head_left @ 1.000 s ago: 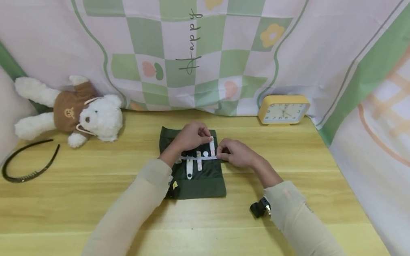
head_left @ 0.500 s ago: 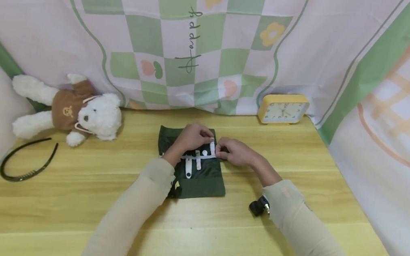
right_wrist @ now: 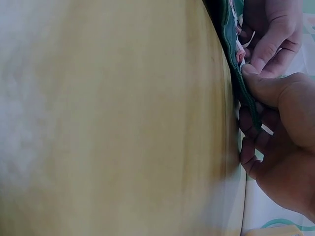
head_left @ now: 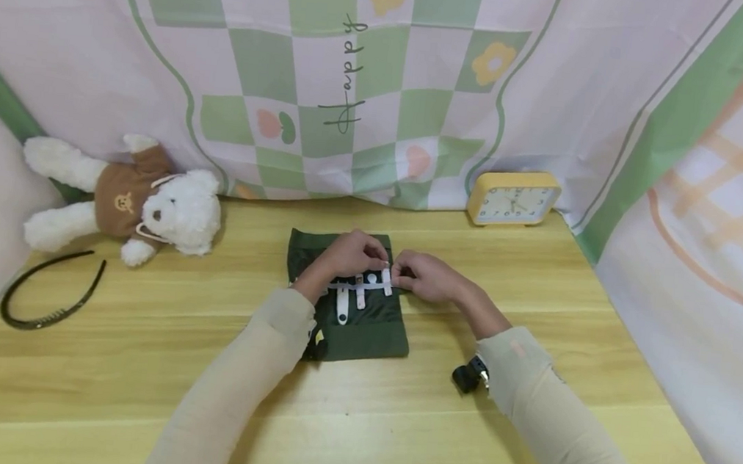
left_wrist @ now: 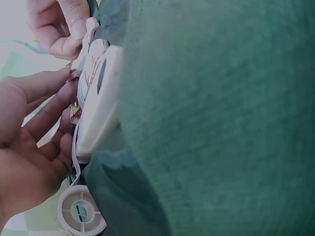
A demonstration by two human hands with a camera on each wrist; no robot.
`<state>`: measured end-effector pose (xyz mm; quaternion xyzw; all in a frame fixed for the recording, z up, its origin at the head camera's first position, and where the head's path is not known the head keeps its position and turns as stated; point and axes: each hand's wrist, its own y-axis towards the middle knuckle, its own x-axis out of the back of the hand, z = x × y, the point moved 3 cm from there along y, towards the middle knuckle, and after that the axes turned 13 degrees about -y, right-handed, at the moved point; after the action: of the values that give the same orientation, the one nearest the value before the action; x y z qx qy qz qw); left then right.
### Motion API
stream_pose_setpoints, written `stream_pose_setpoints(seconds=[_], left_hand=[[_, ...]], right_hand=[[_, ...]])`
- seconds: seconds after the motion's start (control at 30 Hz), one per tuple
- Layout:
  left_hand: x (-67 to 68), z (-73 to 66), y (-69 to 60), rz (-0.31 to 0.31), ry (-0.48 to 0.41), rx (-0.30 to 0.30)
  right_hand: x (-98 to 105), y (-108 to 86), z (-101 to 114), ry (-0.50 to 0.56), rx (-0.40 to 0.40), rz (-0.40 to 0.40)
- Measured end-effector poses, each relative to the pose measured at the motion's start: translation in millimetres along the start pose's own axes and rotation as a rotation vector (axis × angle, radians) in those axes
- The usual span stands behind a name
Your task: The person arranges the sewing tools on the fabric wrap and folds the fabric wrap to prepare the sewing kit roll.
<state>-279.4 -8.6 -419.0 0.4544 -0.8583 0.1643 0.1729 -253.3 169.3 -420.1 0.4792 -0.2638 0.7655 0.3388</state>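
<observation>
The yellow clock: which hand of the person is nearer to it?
Right. The right hand is in front of the yellow clock, to its left; the left hand is farther left.

The head view looks forward and down over the table. Both wrist views, close in, share the left hand and right hand.

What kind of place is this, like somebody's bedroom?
Maybe a cozy desk corner at home, though I can't be sure which room. A white teddy bear, a yellow clock and a "Happy" curtain sit around the wooden tabletop.
</observation>
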Motion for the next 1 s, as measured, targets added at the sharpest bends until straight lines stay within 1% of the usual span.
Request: stream_pose_setpoints(seconds=[0.13,0.27,0.37,0.57,0.8,1.0], left_hand=[[-1.1,-0.3,-0.2,0.020,-0.019,-0.004],[-1.7,-0.3,-0.9,0.036,-0.014,-0.001],[-2.0,-0.6,-1.2,0.054,-0.005,-0.013],[-2.4,-1.3,-1.9,0.082,0.010,-0.018],[-3.7,0.2,-1.2,0.089,0.016,-0.021],[-4.4,1.0,-0.8,0.086,0.017,-0.029]], right_hand=[[0.4,0.1,0.9,-0.002,-0.002,-0.002],[-0.3,-0.3,0.7,0.000,-0.013,0.008],[-0.7,-0.5,-0.2,0.001,-0.020,0.011],[-0.5,-0.6,-0.6,0.010,-0.013,0.015],[-1.1,-0.2,-1.3,0.025,-0.012,0.025],[-0.2,0.1,-0.2,0.034,-0.002,0.019]])
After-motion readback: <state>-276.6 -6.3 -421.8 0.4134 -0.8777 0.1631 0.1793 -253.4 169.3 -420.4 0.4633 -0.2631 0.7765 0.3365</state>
